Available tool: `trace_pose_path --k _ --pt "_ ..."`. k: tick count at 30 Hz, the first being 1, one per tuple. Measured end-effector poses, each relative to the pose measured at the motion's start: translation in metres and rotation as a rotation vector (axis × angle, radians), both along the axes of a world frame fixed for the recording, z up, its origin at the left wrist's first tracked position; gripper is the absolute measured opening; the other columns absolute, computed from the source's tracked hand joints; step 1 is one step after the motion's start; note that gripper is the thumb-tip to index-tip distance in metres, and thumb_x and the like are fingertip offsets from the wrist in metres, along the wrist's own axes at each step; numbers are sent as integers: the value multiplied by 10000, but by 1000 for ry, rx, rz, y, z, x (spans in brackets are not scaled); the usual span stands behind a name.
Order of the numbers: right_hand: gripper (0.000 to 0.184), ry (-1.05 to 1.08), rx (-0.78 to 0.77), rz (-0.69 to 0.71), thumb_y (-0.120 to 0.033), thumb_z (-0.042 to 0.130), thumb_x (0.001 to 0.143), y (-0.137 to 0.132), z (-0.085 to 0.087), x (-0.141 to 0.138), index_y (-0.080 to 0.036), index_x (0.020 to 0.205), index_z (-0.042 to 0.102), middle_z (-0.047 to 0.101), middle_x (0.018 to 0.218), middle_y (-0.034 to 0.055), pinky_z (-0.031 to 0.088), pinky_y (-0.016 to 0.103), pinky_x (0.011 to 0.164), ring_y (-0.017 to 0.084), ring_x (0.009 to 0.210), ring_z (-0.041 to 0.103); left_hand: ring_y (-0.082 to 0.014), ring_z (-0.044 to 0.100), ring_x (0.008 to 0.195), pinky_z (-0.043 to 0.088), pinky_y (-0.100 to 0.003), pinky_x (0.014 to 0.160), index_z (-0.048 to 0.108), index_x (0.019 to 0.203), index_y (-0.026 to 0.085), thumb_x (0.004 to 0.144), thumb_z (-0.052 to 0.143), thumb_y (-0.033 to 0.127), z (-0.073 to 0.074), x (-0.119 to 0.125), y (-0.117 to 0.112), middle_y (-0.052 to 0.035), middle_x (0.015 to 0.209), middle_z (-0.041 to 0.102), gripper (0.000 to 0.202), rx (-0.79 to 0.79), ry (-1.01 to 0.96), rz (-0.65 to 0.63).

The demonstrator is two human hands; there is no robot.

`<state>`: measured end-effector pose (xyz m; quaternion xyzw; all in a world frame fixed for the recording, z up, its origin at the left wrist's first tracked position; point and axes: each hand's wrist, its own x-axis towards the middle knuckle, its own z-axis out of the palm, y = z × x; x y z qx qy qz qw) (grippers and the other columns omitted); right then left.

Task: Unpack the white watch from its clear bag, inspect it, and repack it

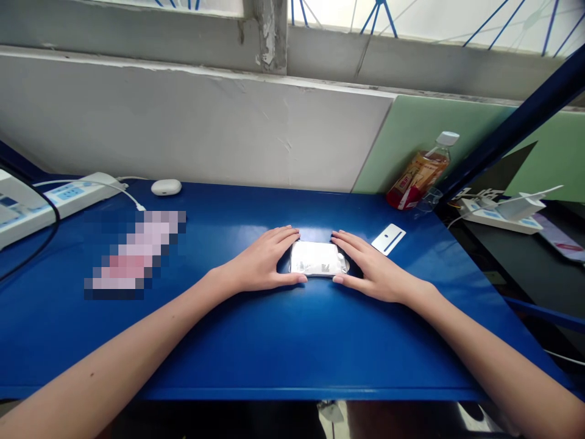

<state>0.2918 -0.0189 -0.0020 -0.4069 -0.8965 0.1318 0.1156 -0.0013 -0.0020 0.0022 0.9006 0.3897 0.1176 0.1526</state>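
A small white plastic packet (315, 258) with a dark square code printed near its right end lies on the blue tabletop. My left hand (262, 261) is around its left end, thumb at the near edge and fingers at the far corner. At the right end, my right hand (368, 265) holds it the same way, with its thumb along the near edge. The packet's two ends are partly covered by my hands. Just beyond my right hand lies a flat white card (388, 239) with a dark stripe and a small dark dot.
A pixelated pinkish object (137, 256), a white earbud case (166, 187) and a power strip (73, 194) with cables are on the left. A bottle of reddish drink (418, 174) stands at the back right by a blue post (516, 128). Another power strip (500, 216) lies past it.
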Motion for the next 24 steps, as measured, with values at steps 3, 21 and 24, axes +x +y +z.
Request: trace_pose_path --k 3,21,24 --pt "808 -20 -7 -3 -634 478 943 0 1 0 -61 1504 381 362 1579 251 335 568 1180 367 1487 309 -352 331 1467 278 -477 1198 405 1501 82 855 570 732 0 1 -1 -204 1565 387 930 25 34 -6" --pt "844 0 -14 -9 -638 568 895 1 4 4 -132 1532 344 351 1587 241 356 581 1165 387 1469 338 -339 313 1478 273 -465 1195 375 1515 100 897 516 716 3 1 -2 -197 1578 368 884 42 88 -23" --pt "843 11 -15 -15 -636 580 889 1 4 4 -138 1530 354 370 1577 239 369 585 1156 393 1462 351 -339 303 1481 263 -460 1201 367 1518 77 898 514 718 3 1 -2 -203 1581 360 903 39 100 -22"
